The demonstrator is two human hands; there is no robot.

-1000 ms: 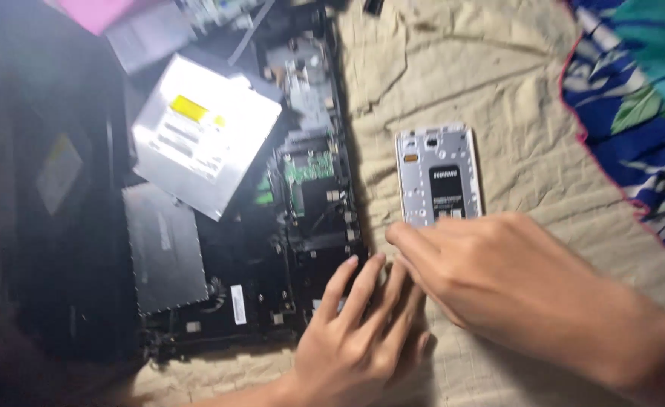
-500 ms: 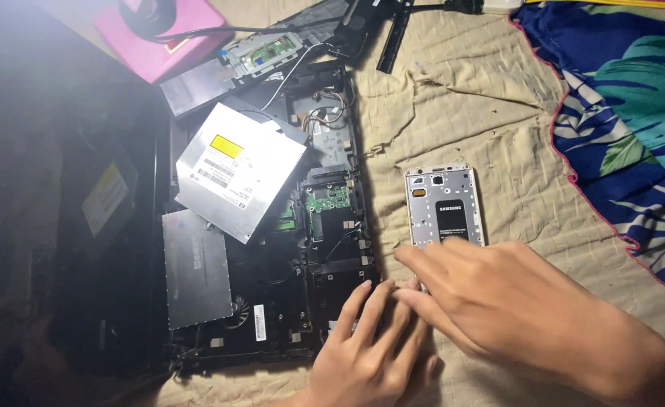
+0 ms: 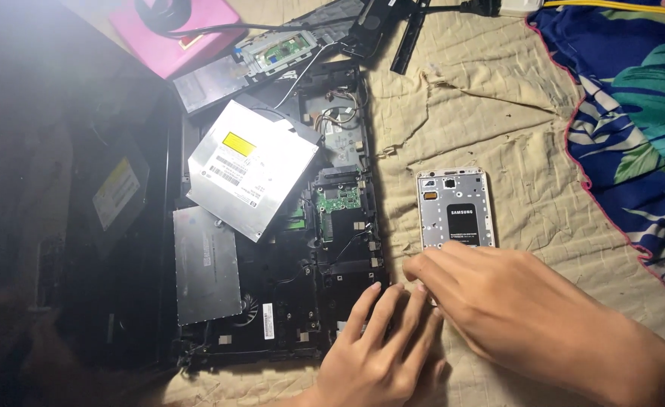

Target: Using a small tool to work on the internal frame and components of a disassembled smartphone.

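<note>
**Hands at an opened phone and laptop**

The right hand (image 3: 513,309) is laid palm-down over the lower end of the opened phone (image 3: 455,207); whether anything is pinched cannot be told. The left hand (image 3: 381,347) is spread flat, empty, touching the dismantled laptop (image 3: 302,301). All is carried on a beige quilt (image 3: 498,113); a silver optical drive (image 3: 249,167) is seen atop the laptop.
</note>
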